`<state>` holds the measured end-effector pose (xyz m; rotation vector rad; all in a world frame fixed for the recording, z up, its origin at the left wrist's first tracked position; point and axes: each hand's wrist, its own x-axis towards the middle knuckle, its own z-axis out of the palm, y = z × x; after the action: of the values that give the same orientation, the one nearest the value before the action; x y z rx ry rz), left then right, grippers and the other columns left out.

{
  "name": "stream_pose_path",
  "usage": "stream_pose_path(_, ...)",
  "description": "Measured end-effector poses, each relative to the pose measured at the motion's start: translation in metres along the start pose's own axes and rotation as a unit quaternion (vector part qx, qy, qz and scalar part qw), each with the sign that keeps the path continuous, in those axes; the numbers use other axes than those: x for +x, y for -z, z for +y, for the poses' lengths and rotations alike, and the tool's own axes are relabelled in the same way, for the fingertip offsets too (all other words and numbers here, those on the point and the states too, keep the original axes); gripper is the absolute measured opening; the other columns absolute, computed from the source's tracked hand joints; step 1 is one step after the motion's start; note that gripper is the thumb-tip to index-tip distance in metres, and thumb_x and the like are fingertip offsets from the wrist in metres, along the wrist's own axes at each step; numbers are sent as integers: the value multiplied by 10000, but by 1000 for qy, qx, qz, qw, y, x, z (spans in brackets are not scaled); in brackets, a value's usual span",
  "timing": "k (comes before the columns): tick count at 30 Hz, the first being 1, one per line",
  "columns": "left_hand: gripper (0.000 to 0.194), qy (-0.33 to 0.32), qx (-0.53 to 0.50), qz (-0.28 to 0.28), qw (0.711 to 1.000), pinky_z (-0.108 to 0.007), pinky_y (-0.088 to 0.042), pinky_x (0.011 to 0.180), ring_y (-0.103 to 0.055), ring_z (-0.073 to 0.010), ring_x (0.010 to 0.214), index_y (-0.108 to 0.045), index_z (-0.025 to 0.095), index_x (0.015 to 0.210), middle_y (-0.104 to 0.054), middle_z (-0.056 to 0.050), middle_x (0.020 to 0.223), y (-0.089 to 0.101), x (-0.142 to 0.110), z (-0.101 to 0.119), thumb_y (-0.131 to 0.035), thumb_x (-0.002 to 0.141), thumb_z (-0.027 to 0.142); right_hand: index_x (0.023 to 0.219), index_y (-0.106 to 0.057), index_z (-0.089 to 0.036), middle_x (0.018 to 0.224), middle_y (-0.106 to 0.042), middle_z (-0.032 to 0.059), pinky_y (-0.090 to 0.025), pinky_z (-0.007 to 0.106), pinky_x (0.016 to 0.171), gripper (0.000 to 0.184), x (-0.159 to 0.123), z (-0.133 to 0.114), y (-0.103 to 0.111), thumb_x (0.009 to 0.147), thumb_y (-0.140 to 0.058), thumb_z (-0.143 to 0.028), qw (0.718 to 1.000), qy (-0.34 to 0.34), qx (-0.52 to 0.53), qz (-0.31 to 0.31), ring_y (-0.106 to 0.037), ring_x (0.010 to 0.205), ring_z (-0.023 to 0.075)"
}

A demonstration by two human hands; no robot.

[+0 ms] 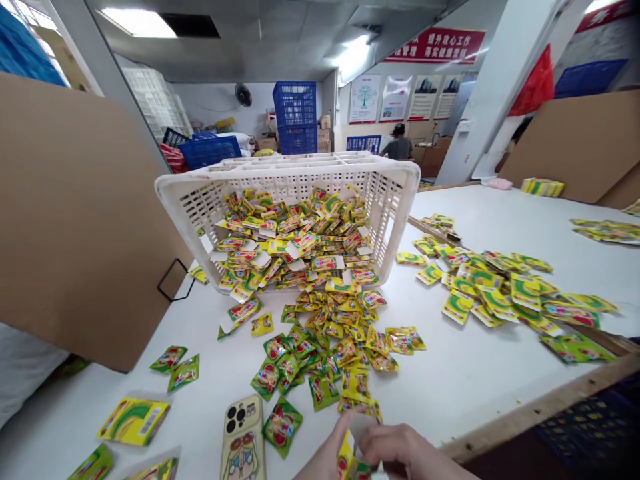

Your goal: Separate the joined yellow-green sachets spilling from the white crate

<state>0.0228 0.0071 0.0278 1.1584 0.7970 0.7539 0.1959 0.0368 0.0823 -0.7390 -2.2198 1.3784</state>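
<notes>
— Nearest items?
— One small yellow printed card box with a white inner face (345,456), at the bottom edge, between the person's hands. Left hand (324,461): closed around the box. Right hand (400,448): fingers bent at its upper end; whether they grip anything, cannot tell.
— Beside them?
— One pale yellow phone case with a cartoon figure (243,443), flat on the white tabletop (200,373). Next to it, one shiny green square sachet (283,427).
— Beyond?
— A heap of glossy green and yellow sachets (325,347), reaching the mouth of a white slatted plastic crate (410,180). Crate: on its side, holding many yellow printed boxes (300,247). To its right, a loose spread of flat yellow cartons (487,290). To its left, a large brown cardboard sheet (85,220).
— Farthest?
— Stacked blue plastic crates (295,117); one person in dark clothing (399,145).
</notes>
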Motion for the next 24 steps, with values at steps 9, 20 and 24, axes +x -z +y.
stream_pose_path(9, 369, -79, 374, 320, 867, -466, -291, 1013, -414, -263, 1170, -486, 227, 1175, -497, -104, 1220, 74, 13, 7, -471, 817, 314, 1123, -541, -196, 1097, -602, 129, -453, 352, 642, 363, -14, 63, 126, 782, -420, -218, 796, -150, -433, 396, -602, 756, 239)
stream_pose_path(20, 103, -144, 354, 359, 852, -441, -317, 984, -409, -261, 1175, -532, 202, 794, -547, -74, 1138, 108, 70, 11, -566, 762, 293, 927, -606, -168, 911, -614, 103, -409, 430, 827, 309, 36, 85, 1, 677, -449, -76, 962, -75, -230, 129, -523, 926, 275)
stream_pose_path(24, 283, -128, 260, 378, 879, -280, -470, 573, -548, -156, 557, -438, 186, 1052, -513, 42, 581, 92, 59, 12, -377, 868, 392, 923, -538, -186, 799, -584, 48, -484, 325, 622, 220, 33, 83, 16, 816, -346, -171, 966, -79, -86, 233, -567, 653, 173)
